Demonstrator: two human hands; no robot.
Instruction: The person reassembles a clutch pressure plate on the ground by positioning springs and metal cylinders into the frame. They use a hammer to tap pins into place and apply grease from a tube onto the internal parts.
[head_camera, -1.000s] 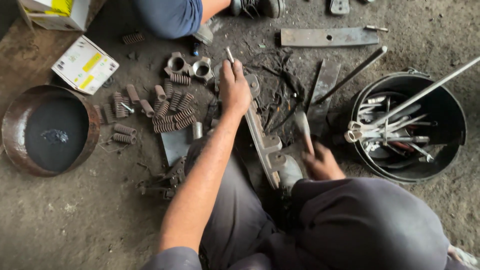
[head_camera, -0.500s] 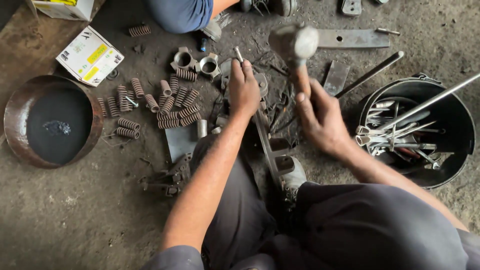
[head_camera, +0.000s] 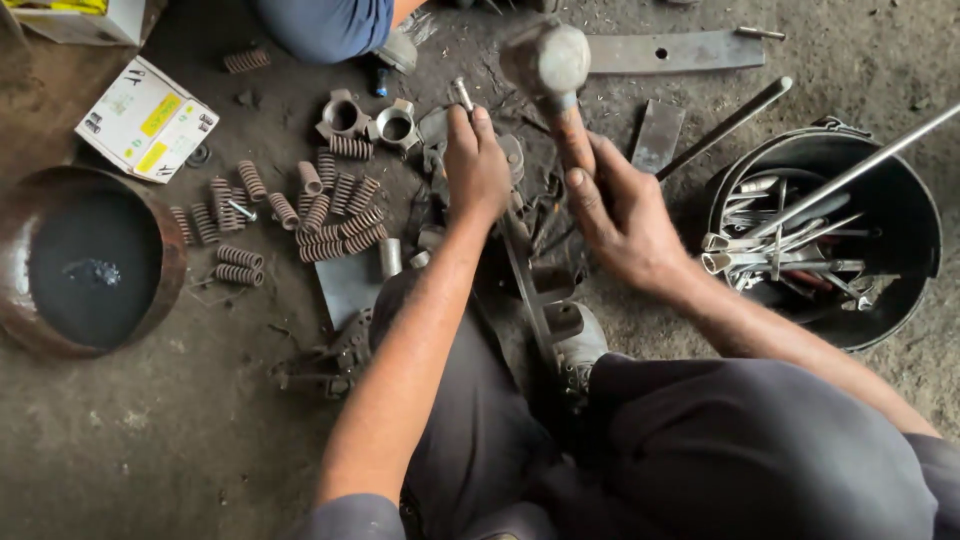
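Left of the left hand (head_camera: 478, 165), rust-brown springs (head_camera: 300, 210) and a white, yellow-patched box (head_camera: 146, 118); right of the right hand (head_camera: 625, 215), a black bucket (head_camera: 900, 215) of silver rods (head_camera: 780, 245).

Dull, worn metal on the hammer (head_camera: 548, 62) head, wood on its handle. Rusty, ridged steel in the springs (head_camera: 300, 210); glossy bare metal among rods in the black plastic bucket (head_camera: 905, 215). Rough, gritty concrete floor (head_camera: 150, 440), printed cardboard box (head_camera: 146, 118).

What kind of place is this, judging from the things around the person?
Probably a mechanic's repair workshop, with work done on a dirty concrete floor: a black bucket full of metal tools, many rusty coil springs, and a hammer in the right hand.
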